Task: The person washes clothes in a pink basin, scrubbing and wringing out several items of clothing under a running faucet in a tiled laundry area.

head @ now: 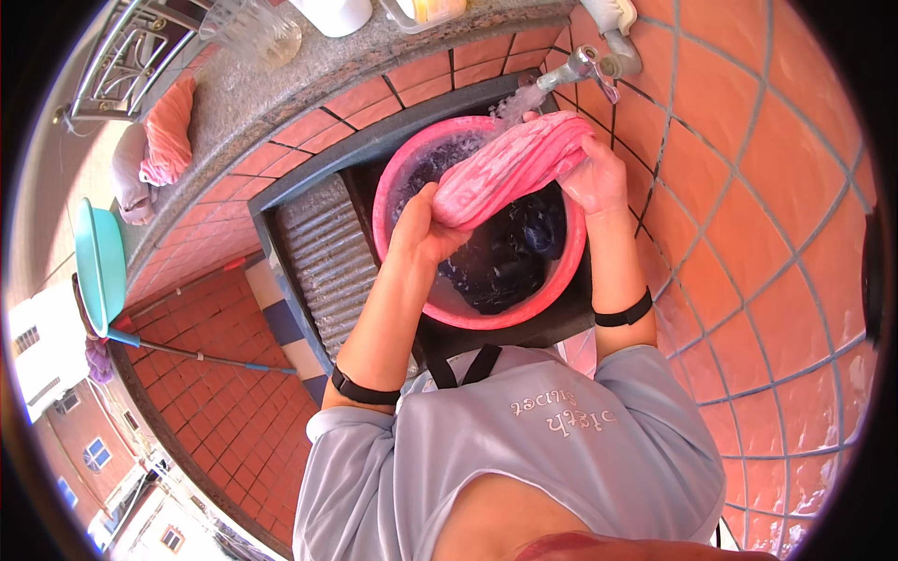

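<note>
A wet pink cloth [512,168] is stretched between my two hands above a pink plastic basin [480,320]. My left hand [431,228] grips its lower left end, and my right hand [596,175] its upper right end. Water from the metal tap [579,64] pours down just behind the cloth into the basin. Dark wet fabric [508,259] lies in the basin's water, with foam along the far side. The basin stands in a dark stone laundry sink, beside its ribbed washboard [326,245].
On the granite ledge [337,63] stand a clear plastic jug [252,31] and a white container [337,14]. Twisted pink [170,133] and grey cloths [132,172] lie farther along it, near a turquoise basin [99,266]. A mop pole [210,357] crosses above the tiled floor. Tiled wall [736,210] rises at right.
</note>
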